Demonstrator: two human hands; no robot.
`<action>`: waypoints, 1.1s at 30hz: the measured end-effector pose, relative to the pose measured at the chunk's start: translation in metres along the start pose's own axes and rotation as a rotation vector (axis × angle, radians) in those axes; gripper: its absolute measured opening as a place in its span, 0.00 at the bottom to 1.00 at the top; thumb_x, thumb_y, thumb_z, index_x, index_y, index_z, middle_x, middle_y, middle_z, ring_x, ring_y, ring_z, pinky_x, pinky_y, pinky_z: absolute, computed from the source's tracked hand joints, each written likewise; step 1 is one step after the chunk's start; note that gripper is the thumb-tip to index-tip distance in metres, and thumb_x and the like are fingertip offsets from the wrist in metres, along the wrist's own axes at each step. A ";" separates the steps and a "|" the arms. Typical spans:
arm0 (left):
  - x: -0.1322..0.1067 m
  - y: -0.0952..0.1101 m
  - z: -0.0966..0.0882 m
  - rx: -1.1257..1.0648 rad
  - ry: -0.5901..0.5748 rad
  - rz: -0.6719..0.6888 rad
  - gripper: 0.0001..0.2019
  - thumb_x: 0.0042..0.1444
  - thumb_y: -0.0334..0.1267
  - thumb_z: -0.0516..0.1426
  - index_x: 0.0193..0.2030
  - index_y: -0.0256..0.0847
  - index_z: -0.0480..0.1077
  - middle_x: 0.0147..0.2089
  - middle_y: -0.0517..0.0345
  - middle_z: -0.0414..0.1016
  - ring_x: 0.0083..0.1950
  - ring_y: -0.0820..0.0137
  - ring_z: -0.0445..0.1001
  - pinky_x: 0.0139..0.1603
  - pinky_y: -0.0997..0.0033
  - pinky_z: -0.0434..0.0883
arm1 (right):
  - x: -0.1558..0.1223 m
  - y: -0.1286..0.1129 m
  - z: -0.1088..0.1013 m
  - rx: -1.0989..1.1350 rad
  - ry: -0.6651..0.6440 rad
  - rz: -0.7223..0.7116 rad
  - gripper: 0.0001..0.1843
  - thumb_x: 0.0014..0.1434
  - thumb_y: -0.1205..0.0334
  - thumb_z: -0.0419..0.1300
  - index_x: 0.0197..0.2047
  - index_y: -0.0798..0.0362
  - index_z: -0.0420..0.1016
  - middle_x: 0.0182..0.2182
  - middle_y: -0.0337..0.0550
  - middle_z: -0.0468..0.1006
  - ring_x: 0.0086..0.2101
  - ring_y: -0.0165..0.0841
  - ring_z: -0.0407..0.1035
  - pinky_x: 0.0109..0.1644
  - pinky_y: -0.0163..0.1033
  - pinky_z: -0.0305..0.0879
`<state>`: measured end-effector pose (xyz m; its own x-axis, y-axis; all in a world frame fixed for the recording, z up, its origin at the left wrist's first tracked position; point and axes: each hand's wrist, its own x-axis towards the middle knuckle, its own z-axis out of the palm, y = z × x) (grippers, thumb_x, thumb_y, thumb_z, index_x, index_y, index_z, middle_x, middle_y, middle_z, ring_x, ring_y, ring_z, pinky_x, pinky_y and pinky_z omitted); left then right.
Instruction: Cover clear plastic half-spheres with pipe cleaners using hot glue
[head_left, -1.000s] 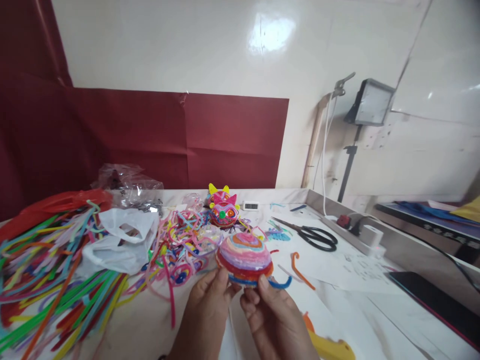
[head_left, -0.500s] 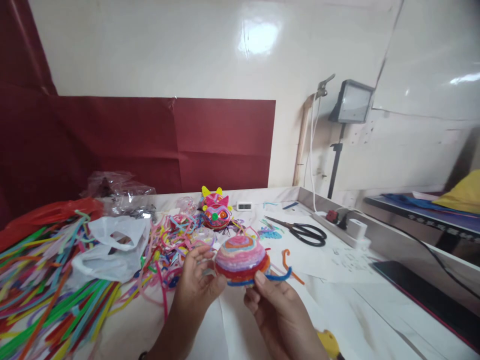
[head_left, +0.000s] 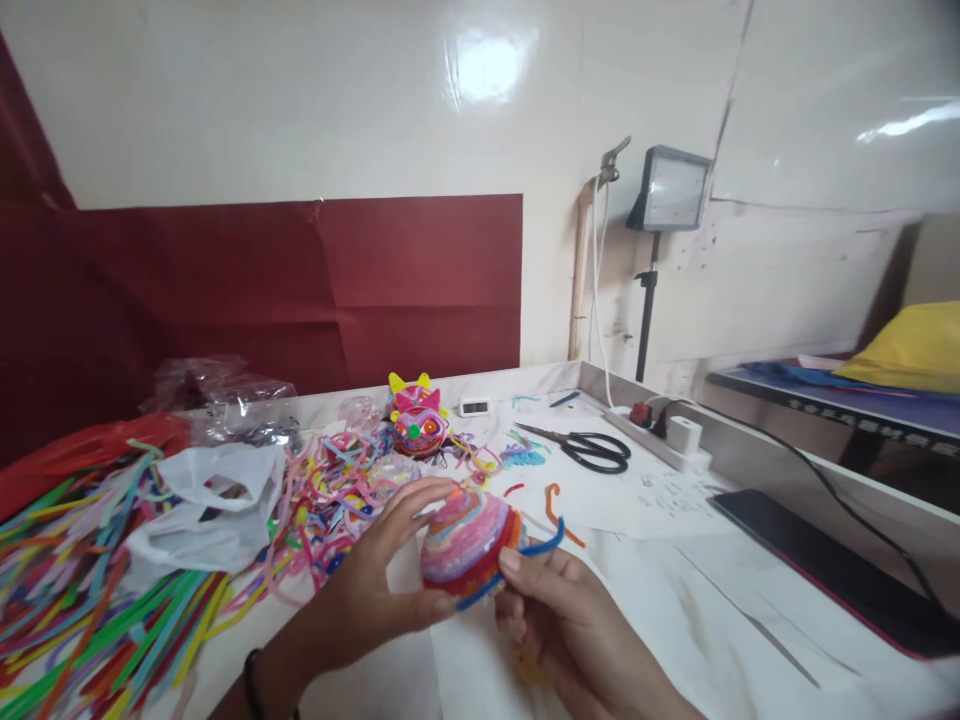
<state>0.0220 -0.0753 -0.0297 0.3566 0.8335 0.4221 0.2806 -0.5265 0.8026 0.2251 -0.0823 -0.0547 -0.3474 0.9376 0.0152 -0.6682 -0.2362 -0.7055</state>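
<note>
A dome (head_left: 469,545) wound with pink, lilac, orange and red pipe cleaners is held tilted between my hands. My left hand (head_left: 371,585) cups its left side, fingers over the top and thumb at the lower rim. On the right rim, the thumb and fingers of my right hand (head_left: 566,610) pinch the dome where a blue pipe cleaner (head_left: 546,542) runs along the edge. The blue free end sticks out to the right and curls upward. My hands hide the underside of the dome.
Loose pipe cleaners (head_left: 161,610) and a white plastic bag (head_left: 202,545) lie left. Behind stand decorated cat-eared figures (head_left: 418,420) and a small digital display (head_left: 474,407). Black-handled scissors (head_left: 596,450), an orange pipe cleaner (head_left: 553,505), a power strip (head_left: 675,450) and a black flat slab (head_left: 825,560) lie right.
The dome has tilted, its top turning toward the left. My left fingers have moved up over it, and the right hand keeps its pinch at the rim. The view has shifted slightly right.
</note>
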 end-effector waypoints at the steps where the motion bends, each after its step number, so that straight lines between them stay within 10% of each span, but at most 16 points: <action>1: 0.001 0.004 -0.002 0.084 -0.034 0.035 0.33 0.50 0.38 0.68 0.63 0.54 0.65 0.69 0.49 0.60 0.71 0.48 0.54 0.68 0.48 0.57 | -0.001 -0.002 0.000 -0.015 -0.008 0.010 0.21 0.43 0.55 0.76 0.14 0.60 0.74 0.13 0.38 0.69 0.17 0.21 0.58 0.22 0.28 0.51; 10: -0.002 0.018 -0.004 0.276 -0.293 0.171 0.31 0.53 0.35 0.65 0.63 0.62 0.65 0.73 0.52 0.55 0.72 0.47 0.54 0.66 0.45 0.59 | -0.003 0.000 -0.003 -0.108 -0.095 0.067 0.23 0.43 0.51 0.74 0.12 0.57 0.72 0.10 0.37 0.67 0.14 0.21 0.55 0.20 0.31 0.41; 33: -0.022 -0.016 0.007 0.248 -0.219 0.222 0.38 0.49 0.26 0.63 0.62 0.66 0.59 0.71 0.57 0.54 0.69 0.50 0.58 0.66 0.53 0.60 | 0.008 -0.006 -0.003 -0.310 -0.105 0.208 0.27 0.50 0.42 0.68 0.20 0.60 0.76 0.14 0.42 0.75 0.13 0.20 0.61 0.19 0.26 0.53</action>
<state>0.0160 -0.0864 -0.0552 0.6071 0.6531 0.4527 0.3722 -0.7370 0.5641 0.2285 -0.0725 -0.0521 -0.5303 0.8431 -0.0896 -0.3517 -0.3150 -0.8815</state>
